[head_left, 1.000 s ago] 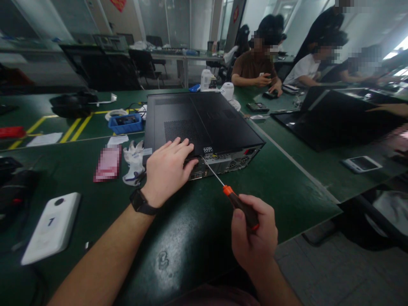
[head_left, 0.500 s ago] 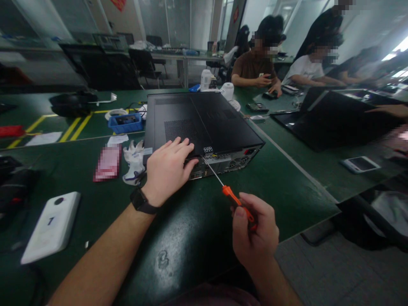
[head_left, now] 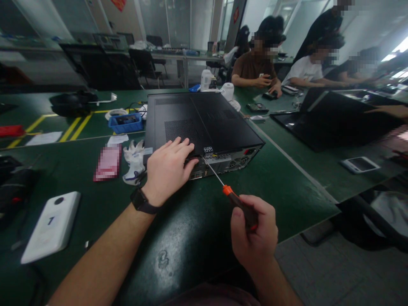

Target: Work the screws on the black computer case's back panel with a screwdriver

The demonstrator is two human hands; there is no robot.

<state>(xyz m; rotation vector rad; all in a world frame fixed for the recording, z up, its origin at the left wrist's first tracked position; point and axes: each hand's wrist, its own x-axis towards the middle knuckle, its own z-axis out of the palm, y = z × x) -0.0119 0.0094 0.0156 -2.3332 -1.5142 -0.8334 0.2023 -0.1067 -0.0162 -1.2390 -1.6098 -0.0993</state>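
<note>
A black computer case (head_left: 223, 123) lies flat on the green table, its rear panel with a fan grille facing me. My left hand (head_left: 170, 165) rests on the case's near left edge, fingers stretched over the top panel and the thumb along the edge. In my right hand (head_left: 255, 227) is a screwdriver (head_left: 227, 189) with an orange and dark handle, the fingers wrapped round it. Its thin shaft slants up to the left, and the tip meets the top of the rear panel, right of my left thumb. The screw, if any, is too small to make out.
Left of the case lie a white glove (head_left: 134, 161), a pink packet (head_left: 108, 162) and a blue bin (head_left: 126, 123) of small parts. A white device (head_left: 52, 227) is nearer me. Rightward are a phone (head_left: 361, 164) and a black panel (head_left: 347, 119). Several people sit beyond.
The screwdriver's handle has turned in my right hand, showing its dark side instead of the orange stripe. My left hand and the case stay put.
</note>
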